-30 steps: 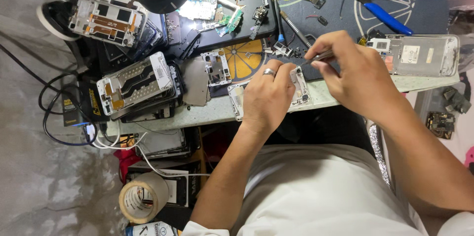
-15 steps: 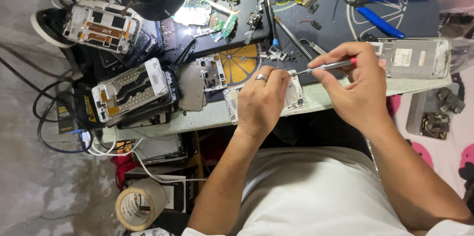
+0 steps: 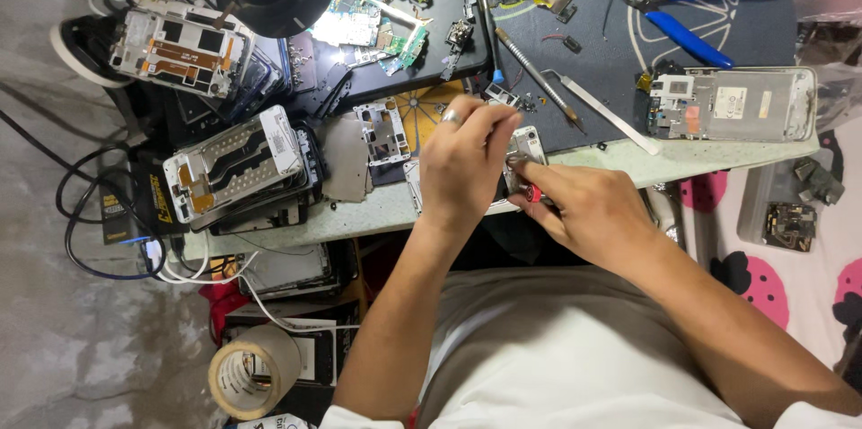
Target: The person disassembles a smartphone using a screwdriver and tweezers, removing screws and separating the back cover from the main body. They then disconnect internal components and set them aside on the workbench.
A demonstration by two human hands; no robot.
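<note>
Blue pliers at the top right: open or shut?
Open. The pliers' two blue handles spread apart in a V on the dark mat, untouched by either hand.

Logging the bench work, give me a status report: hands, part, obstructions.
Left hand pinches phone frame. Right hand grips red-handled tool at it. Loose frames crowd left.

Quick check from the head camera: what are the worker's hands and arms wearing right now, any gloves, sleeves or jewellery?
No gloves: both hands are bare. The left hand wears a silver ring on one finger; the right hand shows no ring. Both forearms are bare up to the elbow, with white short sleeves only at the bottom edge. No watch or wristband shows.
</note>
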